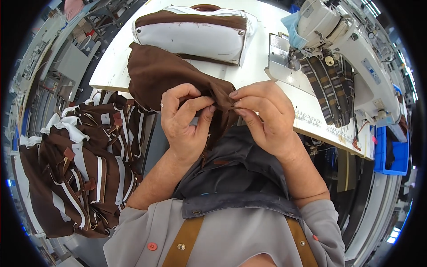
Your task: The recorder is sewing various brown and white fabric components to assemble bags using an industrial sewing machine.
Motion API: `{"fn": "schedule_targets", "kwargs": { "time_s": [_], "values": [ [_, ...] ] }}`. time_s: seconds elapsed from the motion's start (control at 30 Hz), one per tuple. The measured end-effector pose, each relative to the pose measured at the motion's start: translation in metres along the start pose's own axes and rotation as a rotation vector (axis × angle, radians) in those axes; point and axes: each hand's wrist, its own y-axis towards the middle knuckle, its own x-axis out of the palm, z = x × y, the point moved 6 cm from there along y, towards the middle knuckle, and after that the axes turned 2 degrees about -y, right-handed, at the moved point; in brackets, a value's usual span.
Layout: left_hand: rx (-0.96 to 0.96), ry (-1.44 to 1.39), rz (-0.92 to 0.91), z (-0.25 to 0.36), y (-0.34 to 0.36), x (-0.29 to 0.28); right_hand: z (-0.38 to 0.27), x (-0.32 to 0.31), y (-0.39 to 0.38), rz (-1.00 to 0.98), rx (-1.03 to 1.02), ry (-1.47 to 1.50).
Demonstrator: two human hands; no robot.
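A brown fabric piece [167,73] drapes over the near edge of the white table and hangs down toward my lap. My left hand [184,118] pinches a gathered fold of it between thumb and fingers. Close beside it, my right hand [267,113] pinches the same fold from the other side, the fingertips of both hands nearly meeting. Behind the cloth lies a white and brown bag [191,40] with a brown handle at its top and raw fabric edges. The cloth's lower end, between my wrists, is partly hidden.
On the right of the white table [109,73] stands a sewing machine [351,42], a light blue mask hung on it. Striped plaid fabric [327,89] lies under its arm. A blue bin [393,153] hangs at far right. Brown and white bags [84,173] are heaped at left.
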Motion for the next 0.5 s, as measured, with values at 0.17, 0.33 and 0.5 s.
{"fn": "schedule_targets", "kwargs": {
  "time_s": [0.17,0.33,0.5],
  "values": [
    [0.112,-0.066,0.019,0.016,0.004,-0.013,0.008,0.000,-0.006,0.003,0.057,-0.021],
    [-0.103,-0.194,0.124,0.001,0.008,-0.018,0.003,0.015,-0.011,-0.037,0.210,0.134],
    [-0.122,-0.200,-0.007,-0.004,0.017,-0.009,0.013,0.012,-0.011,-0.073,0.399,0.192]
  ]
}}
